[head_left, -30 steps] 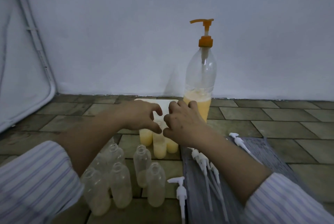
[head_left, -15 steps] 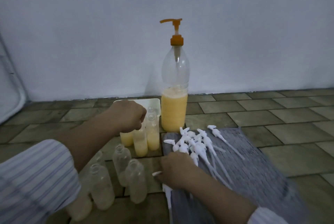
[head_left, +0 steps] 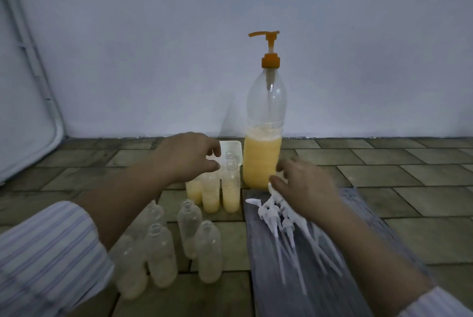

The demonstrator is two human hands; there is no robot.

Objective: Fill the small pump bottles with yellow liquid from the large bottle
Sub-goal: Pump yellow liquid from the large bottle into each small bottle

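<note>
The large clear bottle (head_left: 262,160) with an orange pump stands by the wall, about one third full of yellow liquid. Left of it stand three small filled bottles (head_left: 230,195) without caps. My left hand (head_left: 184,158) hovers over them, thumb and fingers curled at the neck of the middle one (head_left: 211,196). Several empty small bottles (head_left: 189,227) stand nearer to me. White pump heads (head_left: 286,224) lie in a pile on a grey cloth (head_left: 327,286). My right hand (head_left: 304,188) is over the pile's far end, pinching one white pump head (head_left: 272,185).
A white tray (head_left: 234,147) lies behind the filled bottles, against the pale wall (head_left: 153,60). A white framed panel (head_left: 30,91) leans at the far left. The floor is brown tile (head_left: 384,176).
My right hand moved from the near end of the cloth up to the far end of the pump pile, beside the large bottle, with a pump head. My left hand stayed over the filled bottles.
</note>
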